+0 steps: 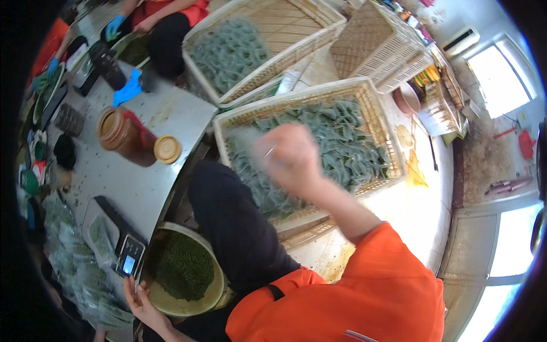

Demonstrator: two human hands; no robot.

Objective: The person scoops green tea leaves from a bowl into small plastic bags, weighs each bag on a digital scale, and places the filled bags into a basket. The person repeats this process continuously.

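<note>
Right hand [296, 162] over crate [373, 111] of green-filled bags [342, 151]; left hand [143, 305] just beside scale [131, 252].
Right fingers blurred, can't tell grip; left fingers spread. Bags lie in crate, scale on tabletop [137, 176].

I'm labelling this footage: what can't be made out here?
Head view: right hand, blurred by motion; whether it holds anything is unclear.
Head view: some packets in the nearer crate, hidden behind that hand.
Head view: scale, its lit screen too small to read.
Head view: co-worker at the top, head cut off by the edge.
</note>
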